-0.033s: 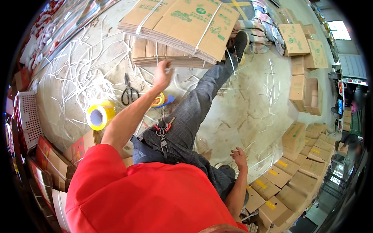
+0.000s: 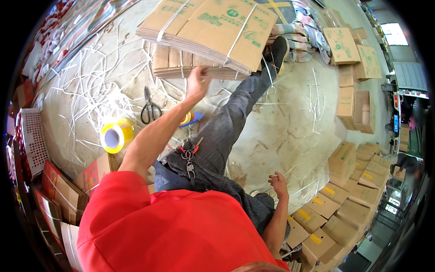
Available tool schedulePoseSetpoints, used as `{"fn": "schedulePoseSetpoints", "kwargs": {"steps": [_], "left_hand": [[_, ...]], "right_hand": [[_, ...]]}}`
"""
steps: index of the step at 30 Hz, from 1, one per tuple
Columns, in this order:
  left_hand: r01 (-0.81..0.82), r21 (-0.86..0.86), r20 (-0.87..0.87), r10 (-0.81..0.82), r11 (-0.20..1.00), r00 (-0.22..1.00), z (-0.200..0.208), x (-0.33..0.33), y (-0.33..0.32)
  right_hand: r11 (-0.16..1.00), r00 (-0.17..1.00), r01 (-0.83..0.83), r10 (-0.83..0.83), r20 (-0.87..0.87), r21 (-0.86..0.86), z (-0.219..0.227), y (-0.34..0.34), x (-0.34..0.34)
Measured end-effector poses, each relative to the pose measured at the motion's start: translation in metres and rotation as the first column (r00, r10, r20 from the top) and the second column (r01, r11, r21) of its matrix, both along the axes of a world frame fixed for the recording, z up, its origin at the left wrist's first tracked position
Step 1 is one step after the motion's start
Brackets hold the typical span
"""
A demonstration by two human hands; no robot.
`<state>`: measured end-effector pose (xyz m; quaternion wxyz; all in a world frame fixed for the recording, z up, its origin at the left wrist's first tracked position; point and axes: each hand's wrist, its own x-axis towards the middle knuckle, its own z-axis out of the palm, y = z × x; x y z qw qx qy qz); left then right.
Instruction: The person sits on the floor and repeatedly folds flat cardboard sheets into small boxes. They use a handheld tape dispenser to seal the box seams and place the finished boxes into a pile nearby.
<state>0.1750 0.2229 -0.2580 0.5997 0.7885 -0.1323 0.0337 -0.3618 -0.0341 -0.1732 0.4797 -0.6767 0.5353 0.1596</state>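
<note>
Head-worn fisheye looks down, red shirt (image 2: 172, 226) close, floor (image 2: 294, 122) farther off

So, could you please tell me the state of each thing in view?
Upper cardboard stack: flattened, strapped
Lower cardboard stack: flattened, strapped
White straps: loose, tangled
Scissors: apparently closed
Yellow tape roll: on the floor
Hollow brown box: open
Boxes with yellow tape: closed
Left hand: blurred, grip unclear
Right hand: open, empty
</note>
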Motion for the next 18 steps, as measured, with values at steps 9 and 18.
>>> {"fn": "schedulePoseSetpoints", "kwargs": {"steps": [9, 18], "left_hand": [[-0.336, -0.092, -0.220, 0.310, 0.937, 0.925, 0.030, -0.003, -0.131], [-0.188, -0.221, -0.250, 0.131, 0.957, 0.959, 0.024, 0.007, -0.114]], "right_hand": [[0.999, 0.999, 0.028, -0.027, 0.030, -0.038, 0.002, 0.004, -0.012], [0.998, 1.000, 0.010, -0.008, 0.028, -0.063, -0.004, 0.006, -0.022]]}}
